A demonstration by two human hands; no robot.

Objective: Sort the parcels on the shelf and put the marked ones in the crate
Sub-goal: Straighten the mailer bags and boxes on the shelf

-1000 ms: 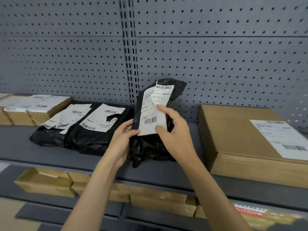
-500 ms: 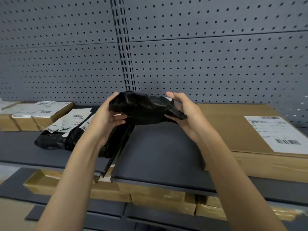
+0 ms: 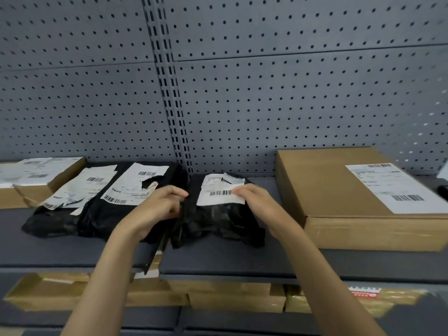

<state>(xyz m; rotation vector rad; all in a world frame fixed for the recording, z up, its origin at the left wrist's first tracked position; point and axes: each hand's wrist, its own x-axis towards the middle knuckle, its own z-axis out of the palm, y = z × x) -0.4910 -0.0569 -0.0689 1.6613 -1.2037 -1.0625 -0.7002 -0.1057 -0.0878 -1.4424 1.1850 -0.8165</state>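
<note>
The black parcel (image 3: 218, 214), lifted half a second ago, now lies label-up on the shelf (image 3: 218, 260) between the grips; left hand (image 3: 157, 207) curls round its left edge; right hand (image 3: 254, 202) pinches its white label (image 3: 218, 192) beside a brown box (image 3: 351, 202).

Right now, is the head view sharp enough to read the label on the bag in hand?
Head view: barcode bars on the black bag's label show, but the printed text is too soft to read; right edge is smeared, with glare specks on the pegboard; wide-angle bends the shelf lines.
</note>
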